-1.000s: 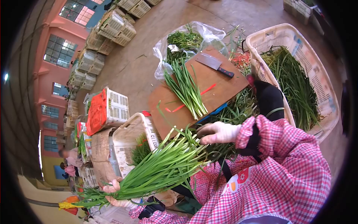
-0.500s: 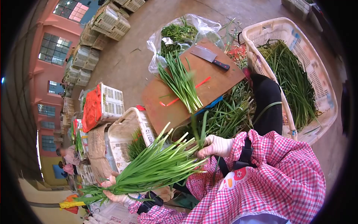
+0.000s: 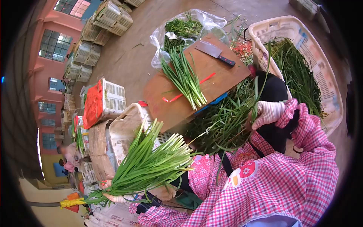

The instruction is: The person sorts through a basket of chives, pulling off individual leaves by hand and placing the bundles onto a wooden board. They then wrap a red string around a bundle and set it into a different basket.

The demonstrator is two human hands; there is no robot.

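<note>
My left hand [image 3: 113,195], in a light glove, is closed around the leafy end of a big bunch of green chives [image 3: 151,159], whose pale stem ends fan out up and to the right. My right hand [image 3: 267,113], also gloved, pinches a few long loose green leaves [image 3: 262,85] above a heap of leaves and stalks [image 3: 223,125]. On the brown board [image 3: 162,83] a smaller bunch of chives [image 3: 185,77] lies across a red strip [image 3: 207,77]. A cleaver [image 3: 214,52] with a dark handle rests on the board's far side.
A white crate [image 3: 332,83] at right holds dark green leaves. Behind the board stands a clear plastic bag [image 3: 157,39] of greens. Another white crate [image 3: 121,132] is at left, near a crate with red cloth [image 3: 93,106]. Stacked crates line the wall; people are at far left.
My right hand has moved right, away from the bunch, carrying loose leaves towards the heap. The bunch in my left hand now spreads more openly.
</note>
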